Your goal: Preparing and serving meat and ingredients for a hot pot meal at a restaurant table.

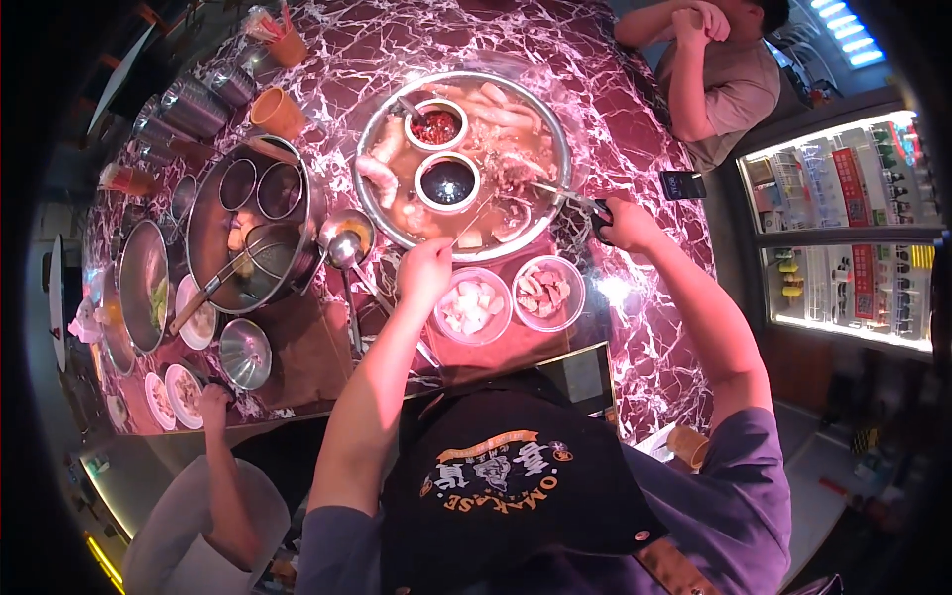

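Note:
My right hand is closed round the black handles of scissors, whose metal blades reach over the right side of a big round metal basin. Their tips touch pieces of meat in the brown broth. At the basin's near rim my left hand is closed in a pinch on a thin skewer slanting over the broth. Within the basin sit a bowl of red chilli sauce and a bowl of dark sauce. Close below my hands stand a bowl of white chunks and a bowl of cut meat.
Left of the basin are a ladle, a large pot with a strainer, and metal bowls. A co-worker's hand is at lower left. Across the counter sits a person, near a phone.

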`<state>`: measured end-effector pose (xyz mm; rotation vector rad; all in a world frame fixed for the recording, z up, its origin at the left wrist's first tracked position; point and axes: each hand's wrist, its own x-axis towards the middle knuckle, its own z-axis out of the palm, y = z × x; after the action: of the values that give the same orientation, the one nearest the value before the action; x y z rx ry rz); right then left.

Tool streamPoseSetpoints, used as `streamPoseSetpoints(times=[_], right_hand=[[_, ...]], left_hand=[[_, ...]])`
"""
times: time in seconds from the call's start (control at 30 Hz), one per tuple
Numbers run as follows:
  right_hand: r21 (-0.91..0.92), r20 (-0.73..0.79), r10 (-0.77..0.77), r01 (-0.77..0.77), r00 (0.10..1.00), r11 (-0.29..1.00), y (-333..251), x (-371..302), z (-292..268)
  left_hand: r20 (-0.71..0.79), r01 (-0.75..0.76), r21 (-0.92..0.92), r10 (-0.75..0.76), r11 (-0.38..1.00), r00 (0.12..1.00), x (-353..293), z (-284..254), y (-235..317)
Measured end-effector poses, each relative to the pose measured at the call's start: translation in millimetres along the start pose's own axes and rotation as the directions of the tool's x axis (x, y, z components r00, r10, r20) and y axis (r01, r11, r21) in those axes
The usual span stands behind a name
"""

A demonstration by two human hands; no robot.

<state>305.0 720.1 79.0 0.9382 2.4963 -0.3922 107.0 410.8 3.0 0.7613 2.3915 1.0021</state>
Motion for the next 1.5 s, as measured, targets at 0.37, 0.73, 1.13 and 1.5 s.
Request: streamPoseSetpoints(times=[0.37, 0.73, 1.13, 1.5], right_hand=[[0.251, 0.053, -0.061, 0.046, 0.997, 0.967, 32.0, 17.7, -8.2], [-0.154, -0.176, -0.052, 0.025, 0.983, 0.988, -2.2, -0.8, -10.8], [-0.217, -0.252, -0.112, 0.057, 0.961, 0.974, -9.3, 17.3, -2.8], [-0.157, -0.106, -0.071, 0.053, 0.992, 0.986, 13.7, 12.3, -8.4]], left_hand=[[0.09, 0.077, -0.216, -0.059, 0.973, 0.994, 57.4, 56.7, 38.3], [-0.011, -0.042, -0.194, 0.041, 0.98, 0.999, 82.1, 81.6, 56.7], [0.032, -0.024, -0.28, 0.035, 0.96, 0.999, 95.4, 89.1, 78.1], [0.011, -0.037, -0.359, 0.044, 0.933, 0.999, 114.6, 91.2, 64.6]])
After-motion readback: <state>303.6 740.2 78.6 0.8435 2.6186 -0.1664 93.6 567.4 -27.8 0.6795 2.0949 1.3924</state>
